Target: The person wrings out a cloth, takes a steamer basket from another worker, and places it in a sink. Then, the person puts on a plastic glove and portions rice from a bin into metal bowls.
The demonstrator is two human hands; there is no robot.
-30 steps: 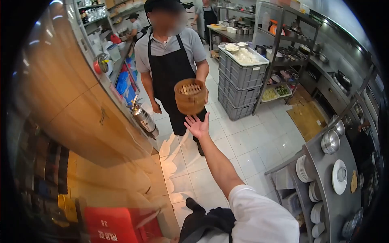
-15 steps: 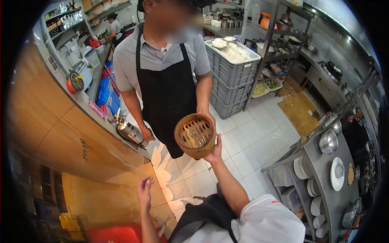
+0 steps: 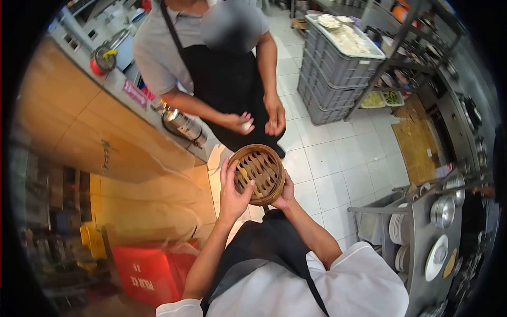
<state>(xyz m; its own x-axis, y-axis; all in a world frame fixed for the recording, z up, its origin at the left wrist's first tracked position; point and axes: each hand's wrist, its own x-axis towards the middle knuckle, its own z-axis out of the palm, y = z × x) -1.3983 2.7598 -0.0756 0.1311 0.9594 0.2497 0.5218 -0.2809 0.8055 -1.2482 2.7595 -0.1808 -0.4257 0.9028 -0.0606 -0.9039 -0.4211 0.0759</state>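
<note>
A round bamboo steamer basket (image 3: 266, 169) with a slatted bottom is held in front of my body, its inside facing up toward me. My left hand (image 3: 235, 193) grips its left side, with the thumb over the rim and the fingers along the wall. Around the lower right wall, my right hand (image 3: 285, 193) is closed, most of its fingers hidden beneath. Just beyond the basket stands a person in a black apron (image 3: 227, 74). That person's hands are apart from the basket, and one holds a small white thing (image 3: 246, 126).
Stacked grey crates (image 3: 338, 79) stand behind the person on the tiled floor (image 3: 338, 153). A metal shelf (image 3: 422, 232) with plates and bowls is on the right. At left are a wooden panel (image 3: 105, 121), a fire extinguisher (image 3: 185, 127) and a red box (image 3: 150, 272).
The other person has let go of the steamer basket and drawn both hands back. My left hand has come up and taken its left side. The basket is closer to my body.
</note>
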